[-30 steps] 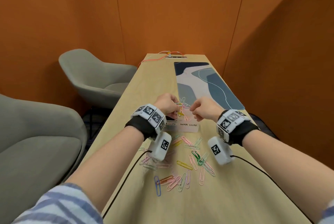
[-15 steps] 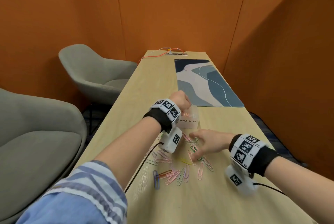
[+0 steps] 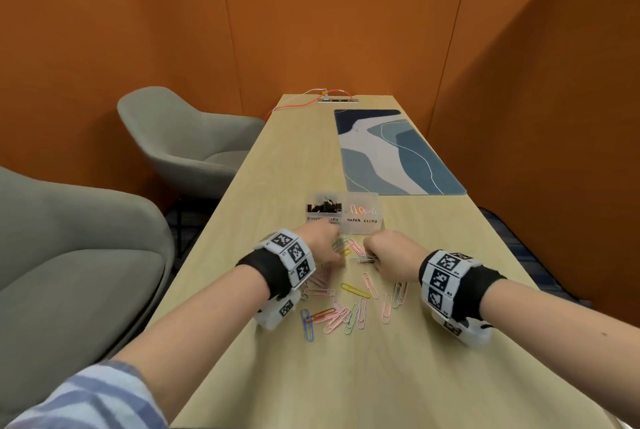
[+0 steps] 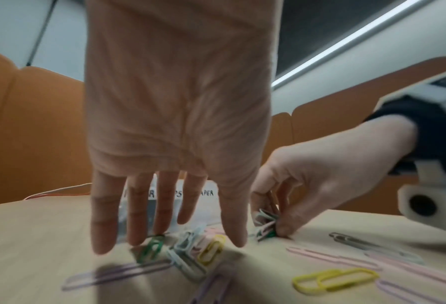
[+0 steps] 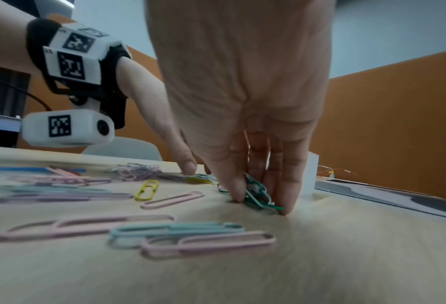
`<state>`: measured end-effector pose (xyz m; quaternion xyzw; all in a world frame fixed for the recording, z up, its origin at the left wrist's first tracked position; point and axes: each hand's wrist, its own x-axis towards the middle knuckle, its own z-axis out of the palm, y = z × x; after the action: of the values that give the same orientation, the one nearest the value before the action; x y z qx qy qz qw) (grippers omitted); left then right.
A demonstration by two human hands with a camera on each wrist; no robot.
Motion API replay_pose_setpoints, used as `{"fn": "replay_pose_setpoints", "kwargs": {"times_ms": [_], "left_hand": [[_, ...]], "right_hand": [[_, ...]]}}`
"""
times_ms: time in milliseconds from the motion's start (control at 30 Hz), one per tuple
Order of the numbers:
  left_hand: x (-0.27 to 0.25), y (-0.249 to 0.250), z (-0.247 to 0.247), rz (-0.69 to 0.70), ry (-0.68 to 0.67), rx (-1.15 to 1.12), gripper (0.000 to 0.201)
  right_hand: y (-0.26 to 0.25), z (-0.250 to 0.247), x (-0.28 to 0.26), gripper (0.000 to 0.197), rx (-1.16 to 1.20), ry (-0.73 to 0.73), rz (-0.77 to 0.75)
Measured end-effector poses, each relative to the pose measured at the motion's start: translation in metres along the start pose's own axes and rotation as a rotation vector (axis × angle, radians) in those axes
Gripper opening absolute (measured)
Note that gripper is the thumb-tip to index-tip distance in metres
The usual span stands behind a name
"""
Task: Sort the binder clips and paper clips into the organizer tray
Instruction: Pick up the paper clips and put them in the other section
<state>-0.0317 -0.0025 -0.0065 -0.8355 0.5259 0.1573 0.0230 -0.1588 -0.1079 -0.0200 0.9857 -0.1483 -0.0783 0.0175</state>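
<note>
Many clips (image 3: 349, 307) lay loose on the desk (image 3: 346, 376) just before the tray (image 3: 363, 226). My right hand (image 3: 391, 253) pinched a bunch (image 5: 255, 193); my left (image 3: 320, 245) hovered, fingers spread. I judged tangled clips might slip from that narrow grip.

Black wristbands (image 3: 266, 269) carry white blocks printed with square black-and-white markers (image 3: 441, 278); white camera pods (image 5: 67, 128) hang below, apparently cabled; a blue-striped sleeve (image 3: 100, 397) covers the left arm.

Long pale wood counter (image 3: 277, 169), clear organizer tray (image 3: 362, 226), scattered coloured paper clips (image 3: 349, 316), blue patterned mat (image 3: 391, 151), orange cable (image 3: 301, 99) at far end
</note>
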Motion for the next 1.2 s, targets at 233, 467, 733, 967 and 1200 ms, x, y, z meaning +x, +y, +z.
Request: {"fn": "replay_pose_setpoints", "kwargs": {"times_ms": [233,467,733,967,1200], "left_hand": [[0.012,0.005,0.0,0.006,0.092,0.004,0.03],[0.017,-0.002,0.005,0.023,0.123,-0.045,0.033],[0.016,-0.006,-0.02,-0.027,0.031,-0.302,0.03],[0.03,0.005,-0.057,-0.135,0.178,-0.589,0.019],[0.059,0.023,-0.062,-0.188,0.257,-0.616,0.019]], "right_hand": [[0.019,-0.025,0.005,0.03,0.368,-0.057,0.166],[0.035,-0.069,0.037,0.025,0.796,0.152,0.317],[0.028,-0.06,0.069,0.03,0.706,0.14,0.359],[0.037,-0.055,0.059,0.023,0.598,0.254,0.302],[0.032,-0.037,0.029,0.024,0.584,0.06,0.399]]}}
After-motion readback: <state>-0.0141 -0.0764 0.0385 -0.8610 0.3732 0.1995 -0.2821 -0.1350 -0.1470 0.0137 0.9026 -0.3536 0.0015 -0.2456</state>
